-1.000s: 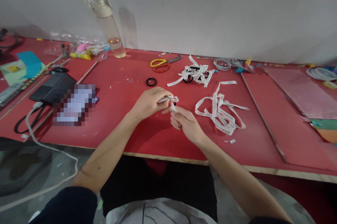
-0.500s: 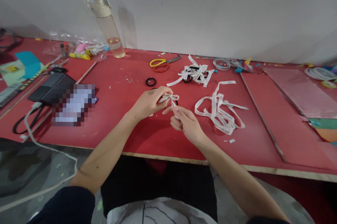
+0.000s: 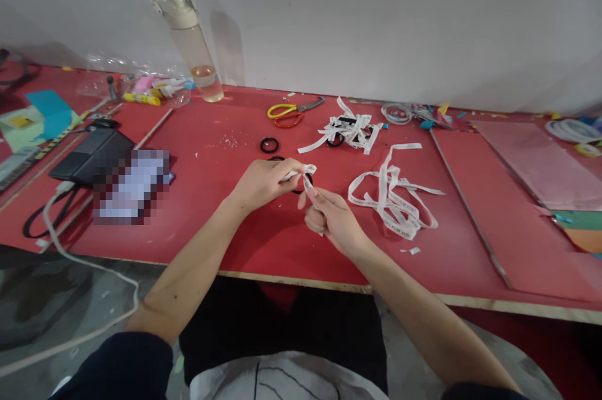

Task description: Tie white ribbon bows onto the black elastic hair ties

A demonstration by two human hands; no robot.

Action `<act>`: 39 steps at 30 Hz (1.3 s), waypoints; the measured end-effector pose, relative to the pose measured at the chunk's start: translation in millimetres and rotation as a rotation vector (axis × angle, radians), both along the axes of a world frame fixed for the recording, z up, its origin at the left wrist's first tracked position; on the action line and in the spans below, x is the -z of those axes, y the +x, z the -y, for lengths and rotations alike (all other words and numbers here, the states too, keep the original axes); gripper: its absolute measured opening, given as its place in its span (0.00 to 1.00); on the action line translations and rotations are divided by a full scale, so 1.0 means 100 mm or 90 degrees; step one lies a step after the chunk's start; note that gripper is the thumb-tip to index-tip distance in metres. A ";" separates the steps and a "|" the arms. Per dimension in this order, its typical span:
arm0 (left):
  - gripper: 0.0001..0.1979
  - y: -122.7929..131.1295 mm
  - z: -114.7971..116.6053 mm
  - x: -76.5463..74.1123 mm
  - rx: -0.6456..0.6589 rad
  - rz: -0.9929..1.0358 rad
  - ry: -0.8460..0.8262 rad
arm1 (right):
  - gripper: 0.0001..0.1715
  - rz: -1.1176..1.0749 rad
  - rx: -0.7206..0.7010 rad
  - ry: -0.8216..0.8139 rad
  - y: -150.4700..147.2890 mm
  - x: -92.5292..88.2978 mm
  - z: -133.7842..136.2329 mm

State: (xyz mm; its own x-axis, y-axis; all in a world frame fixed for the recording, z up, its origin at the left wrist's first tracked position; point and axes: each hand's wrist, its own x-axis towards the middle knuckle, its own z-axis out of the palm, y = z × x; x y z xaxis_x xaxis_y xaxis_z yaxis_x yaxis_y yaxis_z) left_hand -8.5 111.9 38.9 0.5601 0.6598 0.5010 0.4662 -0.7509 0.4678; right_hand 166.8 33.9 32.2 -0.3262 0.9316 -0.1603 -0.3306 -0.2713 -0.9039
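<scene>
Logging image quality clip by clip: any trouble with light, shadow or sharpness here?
Head view: soft light, the bottle casting a faint shadow on the wall; head view: coarse pixel blocks mask a patch beside the black box; head view: print on the held ribbon too small to read fully.

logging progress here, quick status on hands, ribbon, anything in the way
Left hand pinching white ribbon; right hand pinching it lower down; black ring showing between hands; scissors farther back, not in the way.
</scene>
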 end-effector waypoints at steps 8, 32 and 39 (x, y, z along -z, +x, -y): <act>0.10 -0.05 -0.09 0.09 -0.051 0.007 0.033 | 0.25 0.041 -0.028 0.047 -0.03 0.02 0.01; 0.07 -0.04 0.04 -0.03 0.086 0.056 0.145 | 0.24 0.149 0.124 0.189 -0.02 -0.02 0.00; 0.06 -0.02 0.04 -0.08 0.147 0.056 0.031 | 0.16 0.031 0.191 0.112 -0.01 0.07 -0.04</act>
State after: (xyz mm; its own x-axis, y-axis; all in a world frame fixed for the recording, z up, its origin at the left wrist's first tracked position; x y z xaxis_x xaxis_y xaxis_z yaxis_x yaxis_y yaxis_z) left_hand -10.1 107.8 47.0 0.6459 0.4931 0.5827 0.2381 -0.8554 0.4599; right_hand 165.6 37.6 25.2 -0.0289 0.9996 0.0018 -0.3275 -0.0077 -0.9448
